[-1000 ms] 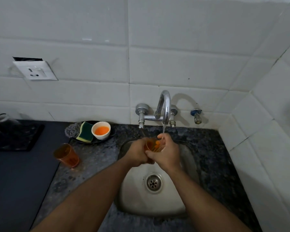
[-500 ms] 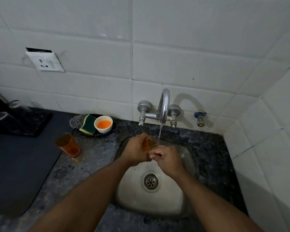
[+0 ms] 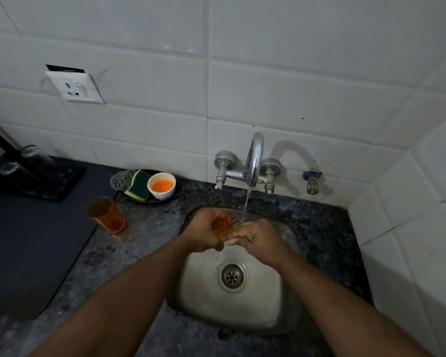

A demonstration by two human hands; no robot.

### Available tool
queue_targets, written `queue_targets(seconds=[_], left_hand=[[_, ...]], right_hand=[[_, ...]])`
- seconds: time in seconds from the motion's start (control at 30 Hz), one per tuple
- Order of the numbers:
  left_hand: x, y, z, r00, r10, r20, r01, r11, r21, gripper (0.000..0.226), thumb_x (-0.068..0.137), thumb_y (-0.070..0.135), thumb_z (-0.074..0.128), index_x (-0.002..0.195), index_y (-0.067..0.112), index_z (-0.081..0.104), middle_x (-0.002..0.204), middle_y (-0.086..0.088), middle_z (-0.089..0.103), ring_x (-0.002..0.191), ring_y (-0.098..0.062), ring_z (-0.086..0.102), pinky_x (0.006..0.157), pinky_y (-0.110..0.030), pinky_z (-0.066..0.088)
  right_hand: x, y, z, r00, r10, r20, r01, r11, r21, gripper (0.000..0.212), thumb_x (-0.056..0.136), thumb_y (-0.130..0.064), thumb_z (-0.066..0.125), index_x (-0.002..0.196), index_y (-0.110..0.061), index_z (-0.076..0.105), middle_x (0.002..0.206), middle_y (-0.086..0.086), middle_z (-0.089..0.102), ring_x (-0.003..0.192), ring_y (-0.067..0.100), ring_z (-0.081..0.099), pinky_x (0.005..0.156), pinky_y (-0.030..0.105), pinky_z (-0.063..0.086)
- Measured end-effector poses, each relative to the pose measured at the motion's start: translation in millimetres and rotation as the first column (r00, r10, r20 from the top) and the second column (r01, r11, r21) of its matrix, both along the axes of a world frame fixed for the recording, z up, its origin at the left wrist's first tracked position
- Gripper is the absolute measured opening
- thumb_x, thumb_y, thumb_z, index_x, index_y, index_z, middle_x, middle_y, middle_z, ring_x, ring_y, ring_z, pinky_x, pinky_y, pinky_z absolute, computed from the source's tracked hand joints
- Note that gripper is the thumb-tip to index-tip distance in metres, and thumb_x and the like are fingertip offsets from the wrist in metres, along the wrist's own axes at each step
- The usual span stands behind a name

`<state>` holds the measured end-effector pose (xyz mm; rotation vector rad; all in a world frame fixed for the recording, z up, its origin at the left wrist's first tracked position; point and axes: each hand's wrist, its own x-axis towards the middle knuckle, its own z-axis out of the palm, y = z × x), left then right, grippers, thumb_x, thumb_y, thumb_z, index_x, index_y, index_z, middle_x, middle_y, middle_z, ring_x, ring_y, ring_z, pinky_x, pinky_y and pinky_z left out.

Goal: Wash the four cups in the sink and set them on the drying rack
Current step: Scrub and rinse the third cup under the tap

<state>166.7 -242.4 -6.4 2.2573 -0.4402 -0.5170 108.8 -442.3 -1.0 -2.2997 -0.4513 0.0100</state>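
White tile wall, dark stone counter, steel sink [image 3: 276, 305]. Left hand [image 3: 201, 234] fingers curled round orange cup [image 3: 222, 224] under tap [image 3: 254, 161] water. Right hand [image 3: 258, 238] fingers curled at cup bottom; real grip unclear. Second cup [image 3: 106, 215] far left of fingers. Wet cup could slip, drop in sink

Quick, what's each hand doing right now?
Left hand: grips the orange cup under the tap's water.
Right hand: fingers curled against the cup's lower end; whether it grips cannot be told.
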Motion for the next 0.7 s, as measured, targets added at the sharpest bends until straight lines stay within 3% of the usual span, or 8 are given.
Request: queue_targets(seconds=[0.1,0.17,0.23,0.33,0.43,0.57,0.63,0.7], left_hand=[[-1.7,-2.0,1.8,0.998,0.054,-0.013,-0.055,0.996,-0.077,0.065,0.063,0.004,0.093,0.12,0.02,0.066,0.104,0.009,0.067,0.098,-0.01,0.067,0.071,-0.016,0.052],[-8.2,-6.7,0.1,0.984,0.151,0.097,-0.137,0.98,-0.141,0.056,0.063,0.01,0.094,0.108,0.024,0.065,0.095,0.01,0.069,0.089,-0.004,0.067,0.071,-0.015,0.051],[-12.2,-8.8,-1.2,0.976,0.176,0.126,-0.156,0.976,-0.154,0.051,0.062,0.011,0.093,0.103,0.023,0.065,0.091,0.009,0.07,0.086,-0.005,0.068,0.07,-0.02,0.053],[-5.6,-2.2,5.0,0.997,0.026,-0.068,-0.028,0.999,-0.025,0.066,0.066,0.0,0.09,0.123,0.021,0.066,0.106,0.007,0.067,0.098,-0.015,0.069,0.071,-0.025,0.059],[-0.7,1.1,8.6,0.974,0.006,-0.227,0.001,1.0,0.029,0.079,0.071,-0.002,0.089,0.137,0.026,0.057,0.114,0.006,0.06,0.101,-0.017,0.065,0.067,-0.029,0.064],[-4.3,-7.1,1.7,0.987,0.164,-0.002,-0.163,0.984,-0.073,0.072,0.057,0.014,0.102,0.118,0.024,0.063,0.106,0.009,0.066,0.1,-0.012,0.066,0.071,-0.017,0.05],[-4.5,-7.5,0.3,0.982,0.188,0.004,-0.186,0.978,-0.091,0.064,0.056,0.006,0.098,0.107,0.026,0.065,0.101,0.006,0.07,0.098,-0.016,0.07,0.072,-0.021,0.054],[-0.7,-3.5,0.5,0.994,0.082,-0.069,-0.087,0.994,-0.068,0.059,0.058,-0.004,0.091,0.104,0.025,0.069,0.098,0.004,0.072,0.089,-0.018,0.071,0.062,-0.02,0.054]], right_hand=[[4.2,4.3,3.3,0.997,-0.034,0.066,0.034,0.999,0.003,0.008,0.088,-0.013,0.081,0.093,-0.017,0.085,0.091,-0.006,0.081,0.082,0.003,0.073,0.078,0.022,0.058],[3.9,10.4,0.9,0.991,-0.116,0.07,0.111,0.991,0.072,0.008,0.084,-0.012,0.085,0.091,-0.017,0.085,0.088,-0.006,0.081,0.081,0.001,0.072,0.077,0.017,0.055],[2.0,8.1,-1.7,0.994,-0.091,0.055,0.088,0.995,0.055,0.008,0.085,-0.016,0.084,0.093,-0.019,0.085,0.089,-0.007,0.08,0.081,0.002,0.072,0.076,0.019,0.056],[5.0,-5.5,0.6,0.994,0.104,0.03,-0.099,0.986,-0.135,0.012,0.091,-0.018,0.078,0.101,-0.022,0.084,0.098,-0.007,0.08,0.084,0.003,0.071,0.08,0.023,0.058],[10.2,-8.0,3.8,0.994,0.105,0.03,-0.101,0.989,-0.109,0.015,0.091,-0.009,0.076,0.099,-0.018,0.084,0.095,-0.006,0.079,0.083,0.002,0.071,0.078,0.016,0.056],[10.0,4.1,-4.1,0.992,-0.106,0.062,0.105,0.994,0.029,0.009,0.085,-0.014,0.084,0.091,-0.021,0.084,0.086,-0.01,0.078,0.077,0.002,0.07,0.073,0.022,0.056],[8.7,1.6,-5.8,0.995,-0.059,0.082,0.061,0.998,-0.023,0.008,0.087,-0.019,0.083,0.093,-0.022,0.084,0.089,-0.01,0.079,0.08,0.002,0.07,0.075,0.024,0.056],[9.1,-4.6,-3.9,0.996,0.062,0.069,-0.052,0.989,-0.137,0.01,0.089,-0.02,0.08,0.099,-0.023,0.085,0.097,-0.01,0.08,0.086,0.002,0.07,0.081,0.021,0.056]])
